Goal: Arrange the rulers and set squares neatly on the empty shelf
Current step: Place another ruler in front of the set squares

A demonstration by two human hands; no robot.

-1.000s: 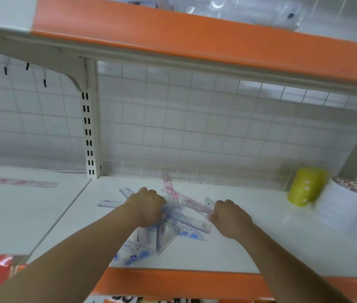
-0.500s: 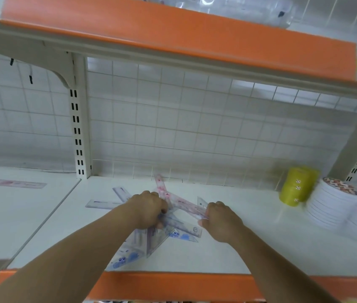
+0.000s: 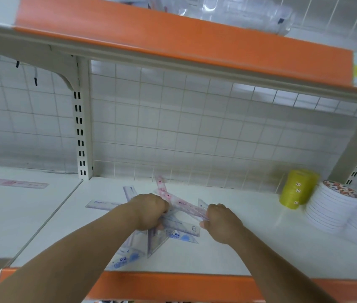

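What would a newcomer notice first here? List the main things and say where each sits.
Two hands meet at the middle of the white shelf. The left hand grips into a jumbled pile of rulers and set squares, and the right hand holds the end of a pink ruler atop it. At the shelf's right stand a yellow roll and stacks of white rolls. An orange shelf edge runs across the top.

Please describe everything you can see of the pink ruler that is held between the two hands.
The pink ruler is a long, flat strip of clear plastic with pink print, too blurred to read. It lies slantwise, left end farther back. The left hand grips one end and the right hand pinches the other. Beneath it is a loose heap of blue-printed rulers and set squares on the white shelf; whether it touches them I cannot tell.
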